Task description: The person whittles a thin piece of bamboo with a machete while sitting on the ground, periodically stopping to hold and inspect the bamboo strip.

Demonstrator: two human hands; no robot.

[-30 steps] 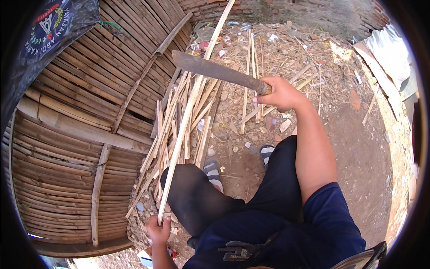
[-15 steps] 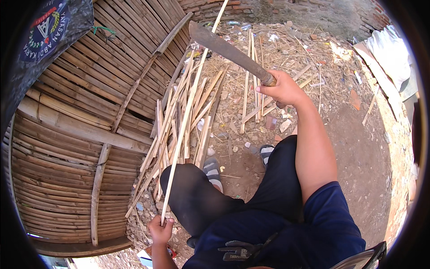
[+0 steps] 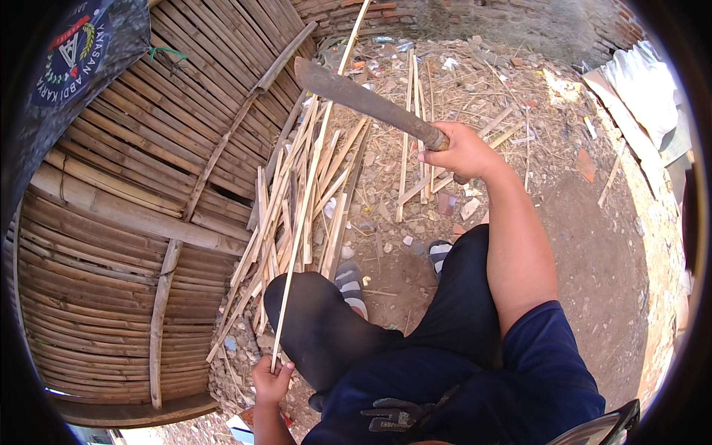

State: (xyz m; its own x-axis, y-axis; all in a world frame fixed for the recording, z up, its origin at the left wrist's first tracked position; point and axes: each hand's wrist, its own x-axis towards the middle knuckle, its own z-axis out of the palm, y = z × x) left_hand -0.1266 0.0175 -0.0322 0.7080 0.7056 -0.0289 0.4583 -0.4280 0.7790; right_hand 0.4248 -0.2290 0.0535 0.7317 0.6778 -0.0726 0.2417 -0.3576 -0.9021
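My right hand is wrapped round the handle of a machete, held out ahead of me. Its long dark blade points to the far left, and its front part crosses the upper portion of a long pale bamboo strip. The near end of that strip is pinched between the thumb and fingers of my left hand, low beside my left knee. From there it slants up past the knee, over the pile of split strips, toward the far wall.
A pile of split bamboo strips lies on the ground to the left, beside a bamboo slat wall. More strips lie farther off among straw and litter. A brick wall closes the far side; white sacks stand at right.
The machete and my right hand have moved slightly left and down, the blade lower along the strip. My left hand still holds the strip, shifted slightly right.
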